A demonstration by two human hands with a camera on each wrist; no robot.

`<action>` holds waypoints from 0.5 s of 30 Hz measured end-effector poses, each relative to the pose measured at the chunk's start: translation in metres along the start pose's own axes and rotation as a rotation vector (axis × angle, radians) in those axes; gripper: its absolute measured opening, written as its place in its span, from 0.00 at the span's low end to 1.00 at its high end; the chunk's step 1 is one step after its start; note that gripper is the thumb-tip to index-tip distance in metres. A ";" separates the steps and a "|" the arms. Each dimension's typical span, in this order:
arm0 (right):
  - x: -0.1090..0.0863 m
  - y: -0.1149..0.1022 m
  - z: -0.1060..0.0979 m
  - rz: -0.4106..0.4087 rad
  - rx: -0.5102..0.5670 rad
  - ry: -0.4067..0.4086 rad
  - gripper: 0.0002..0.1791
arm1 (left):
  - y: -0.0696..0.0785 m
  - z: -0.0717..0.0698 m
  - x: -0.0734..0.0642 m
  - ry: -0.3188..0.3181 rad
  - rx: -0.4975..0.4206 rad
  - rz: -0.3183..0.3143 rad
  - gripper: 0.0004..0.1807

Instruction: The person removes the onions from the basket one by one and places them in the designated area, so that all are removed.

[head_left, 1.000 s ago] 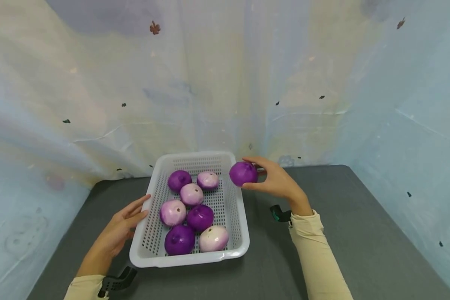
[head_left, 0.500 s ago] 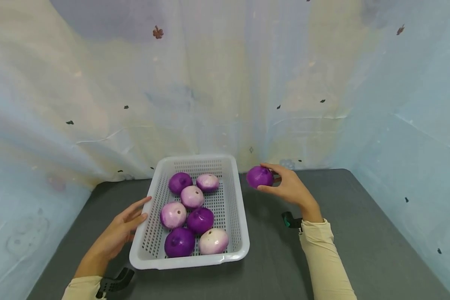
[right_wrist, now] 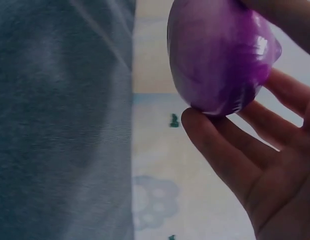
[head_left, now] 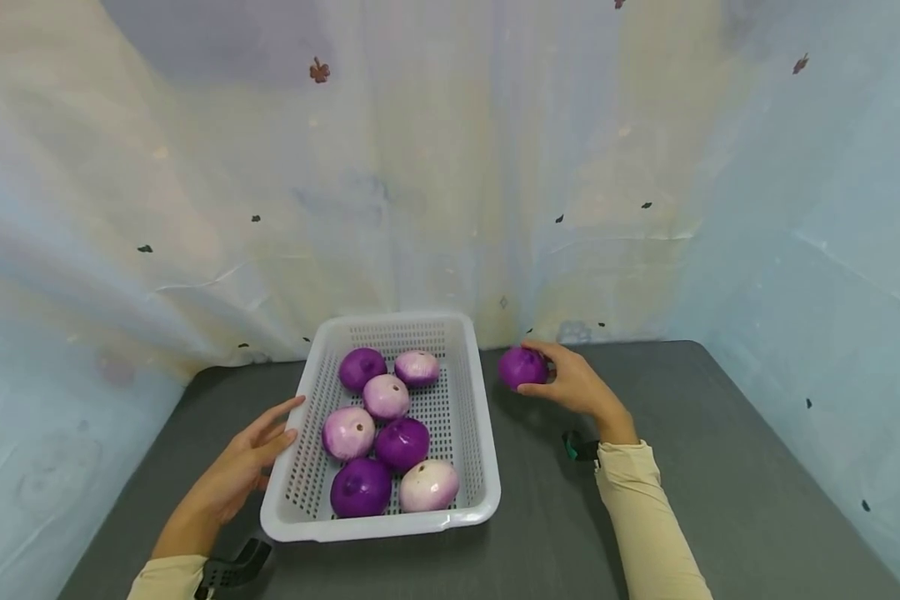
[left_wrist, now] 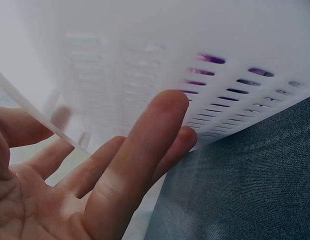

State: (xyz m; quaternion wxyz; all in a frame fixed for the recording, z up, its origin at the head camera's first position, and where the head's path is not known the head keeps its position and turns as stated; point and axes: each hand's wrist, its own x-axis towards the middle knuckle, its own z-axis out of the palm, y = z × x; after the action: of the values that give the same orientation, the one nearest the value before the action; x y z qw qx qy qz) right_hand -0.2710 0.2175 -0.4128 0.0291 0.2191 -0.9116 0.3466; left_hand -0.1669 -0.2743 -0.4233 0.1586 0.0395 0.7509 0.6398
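My right hand [head_left: 573, 382] grips a dark purple onion [head_left: 523, 368] between thumb and fingers, low at the table's far side, right of the basket. In the right wrist view, the glossy onion [right_wrist: 220, 55] sits at the fingertips. My left hand [head_left: 232, 462] rests its straight fingers on the left rim of a white perforated plastic basket [head_left: 484, 433]. In the left wrist view, these fingers [left_wrist: 145, 145] lie by the basket's slotted side wall. Inside the basket lie several onions, some dark purple [head_left: 402, 443], others pale pink and white [head_left: 429, 485].
A dark grey table [head_left: 690, 500] lies beneath everything. Behind it hangs a pale patterned curtain [head_left: 435, 167], meeting the table's back edge near the held onion. A blue curtain [head_left: 840, 275] closes off the right side. Both wrists wear black straps [head_left: 234, 568].
My right hand has carried the dark purple onion rightward, away from the basket's right rim, then lowered it toward the table. The left hand has stayed at the basket's left rim.
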 end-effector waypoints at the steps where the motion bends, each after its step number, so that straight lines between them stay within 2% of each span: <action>1: 0.001 0.003 0.002 -0.005 -0.004 0.005 0.43 | 0.000 0.000 0.000 -0.001 -0.003 0.000 0.35; 7: 0.005 0.020 0.013 -0.001 -0.064 -0.010 0.43 | 0.002 -0.001 0.002 0.002 -0.008 -0.007 0.35; 15: 0.006 0.026 0.019 0.049 -0.067 -0.048 0.43 | 0.001 -0.001 0.001 0.014 -0.005 -0.032 0.35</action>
State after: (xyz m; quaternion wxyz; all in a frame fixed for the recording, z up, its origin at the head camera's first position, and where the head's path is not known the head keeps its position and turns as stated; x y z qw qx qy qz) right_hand -0.2855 0.2201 -0.4421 0.0062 0.2037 -0.9282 0.3112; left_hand -0.1681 -0.2749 -0.4220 0.1637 0.0226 0.7508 0.6395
